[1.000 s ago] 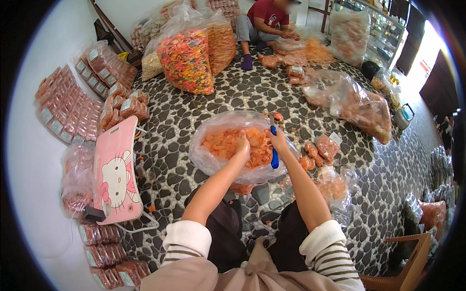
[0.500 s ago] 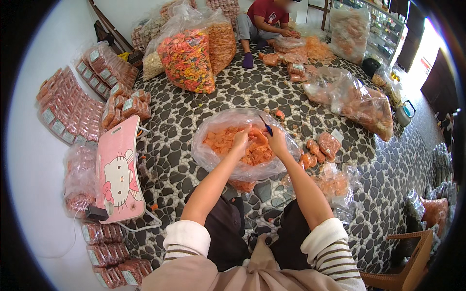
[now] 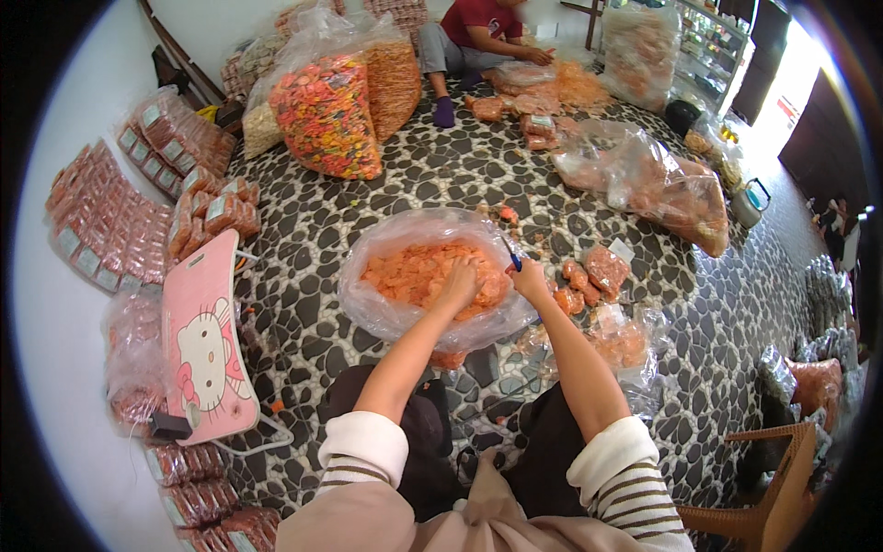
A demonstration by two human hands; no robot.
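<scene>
My left hand [image 3: 465, 281] is lowered over the orange chip-like pieces [image 3: 405, 276], touching them with its fingers apart. The pieces fill a large clear plastic bag [image 3: 368, 317] with its mouth spread wide on the floor in front of me. At the bag's right edge my right hand [image 3: 529, 279] is closed around a slim blue-handled blade [image 3: 514, 260], pointing up and away from me. Whether it is a knife or scissors I cannot tell. Small filled packs [image 3: 607, 269] lie right of the bag.
A pink folding table [image 3: 207, 340] stands on edge at left, near stacked packs [image 3: 110, 216]. Tall bags of colourful pieces [image 3: 326, 115] stand farther back. Another person [image 3: 483, 41] sits behind. A large clear bag [image 3: 653, 189] lies at right; a brown chair [image 3: 763, 488] is near right.
My left hand has come away from the blade and down onto the orange pieces. My right hand has drawn back to the bag's right edge, still holding the blade. The view has shifted slightly.
</scene>
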